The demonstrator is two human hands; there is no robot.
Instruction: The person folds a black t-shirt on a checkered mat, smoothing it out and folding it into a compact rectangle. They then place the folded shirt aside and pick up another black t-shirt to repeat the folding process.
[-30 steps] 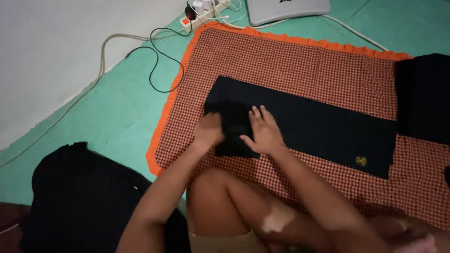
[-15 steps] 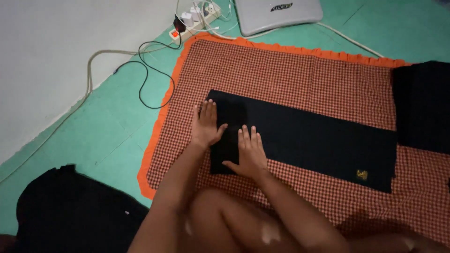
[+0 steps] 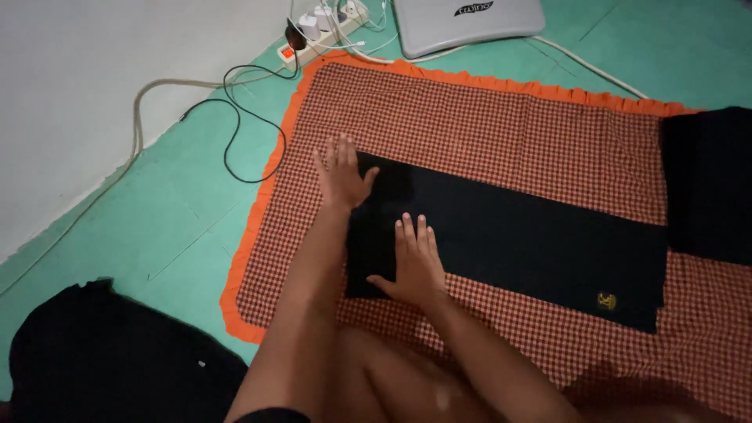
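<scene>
Your left hand (image 3: 341,174) and right hand (image 3: 415,263), fingers spread flat, press the folded black cloth (image 3: 509,239) near the checked mat's (image 3: 486,117) left edge; black pile (image 3: 709,184) cut off at right.

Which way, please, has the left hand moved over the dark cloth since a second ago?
Yes: the left hand slid outward to the dark cloth's end, towards the mat's orange frill.
</scene>
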